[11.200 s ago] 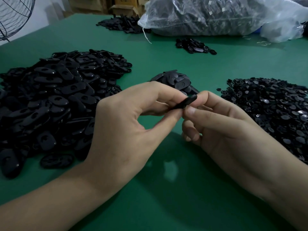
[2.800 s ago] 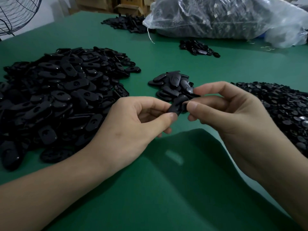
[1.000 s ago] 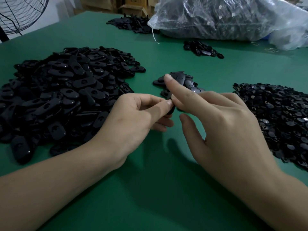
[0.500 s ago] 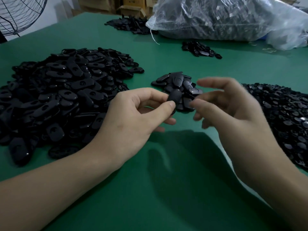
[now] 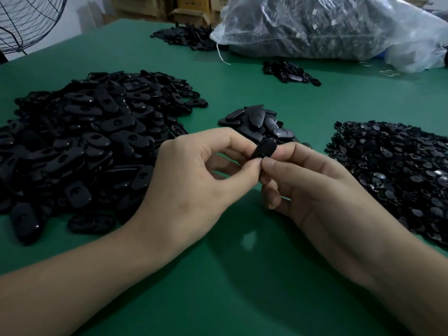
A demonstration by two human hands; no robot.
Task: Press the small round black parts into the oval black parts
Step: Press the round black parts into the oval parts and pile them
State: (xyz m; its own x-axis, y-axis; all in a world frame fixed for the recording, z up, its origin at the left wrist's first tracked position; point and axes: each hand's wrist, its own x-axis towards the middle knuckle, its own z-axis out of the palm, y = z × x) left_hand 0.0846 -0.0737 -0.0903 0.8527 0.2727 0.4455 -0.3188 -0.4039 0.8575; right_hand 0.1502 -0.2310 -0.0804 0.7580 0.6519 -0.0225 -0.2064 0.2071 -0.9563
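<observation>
Both hands meet over the middle of the green table [image 5: 242,275]. My left hand [image 5: 194,180] pinches a black oval part [image 5: 264,147] between thumb and forefinger. My right hand [image 5: 308,187] pinches the same oval part from the right, thumb tip against its near edge. Whether a small round part sits under the thumbs is hidden. A big heap of oval parts [image 5: 84,146] lies at the left. A heap of small round parts [image 5: 397,170] lies at the right. A small pile of oval parts [image 5: 259,124] sits just behind the hands.
A large clear plastic bag [image 5: 327,27] full of dark parts lies at the back right. Two more small piles of black parts [image 5: 288,71] [image 5: 189,38] lie on the far side. A wire fan guard [image 5: 26,20] stands at the back left, cardboard boxes [image 5: 184,10] behind the table.
Half a second ago my right hand was spread and apart from the oval part; it has now closed in and pinches the part together with my left hand.
</observation>
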